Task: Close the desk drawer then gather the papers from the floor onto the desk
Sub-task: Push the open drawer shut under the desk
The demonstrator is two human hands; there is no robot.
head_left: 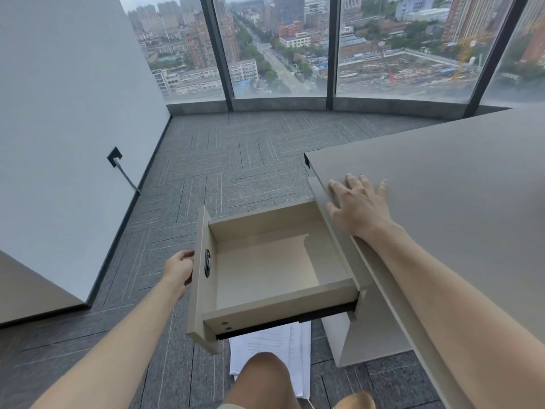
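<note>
The beige desk drawer (265, 278) stands pulled far out of the desk (442, 187), and its inside is bare. My left hand (178, 270) presses against the outer face of the drawer front, fingers curled at its edge. My right hand (358, 202) lies flat and spread on the desk top near its left edge, holding nothing. White printed papers (295, 346) lie on the carpet under the drawer, partly hidden by the drawer and by my knee (262, 379).
Grey patterned carpet (236, 160) covers the floor up to tall windows (280, 45) at the back. A white wall (67, 113) with a socket and cable (116, 157) runs along the left. Another beige furniture corner (26, 293) sits at the lower left.
</note>
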